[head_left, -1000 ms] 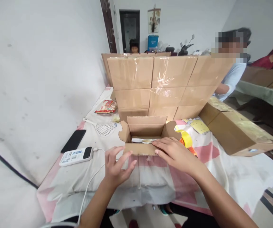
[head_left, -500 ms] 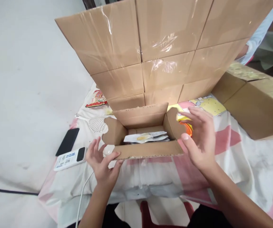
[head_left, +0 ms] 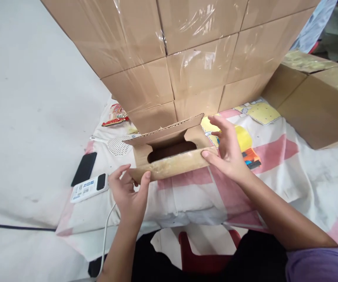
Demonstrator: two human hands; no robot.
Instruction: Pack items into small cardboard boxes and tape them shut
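A small cardboard box (head_left: pixel 180 165) sits before me with its top part open. Its side flaps are turned inward, leaving a dark gap between them, and the front and back flaps lean over the opening. At the front left corner my left hand (head_left: pixel 130 192) holds the box, thumb against the front flap. My right hand (head_left: pixel 228 152) grips the front right corner, its thumb on the flap and its fingers raised by the side. Just behind that hand are a yellow tape roll (head_left: pixel 243 138) and an orange tool (head_left: pixel 251 157). The box's contents are hidden.
Stacked, taped cardboard boxes (head_left: pixel 204 66) rise behind, and a bigger carton (head_left: pixel 322 105) stands at right. On the left lie a black phone (head_left: pixel 84 169), a white device (head_left: pixel 89 188) with a cable, a white perforated item (head_left: pixel 118 147) and a red snack packet (head_left: pixel 115 115).
The box's side flaps have folded inward, covering the packets seen inside before. The front flap has tipped up, and my right hand has come in onto it.
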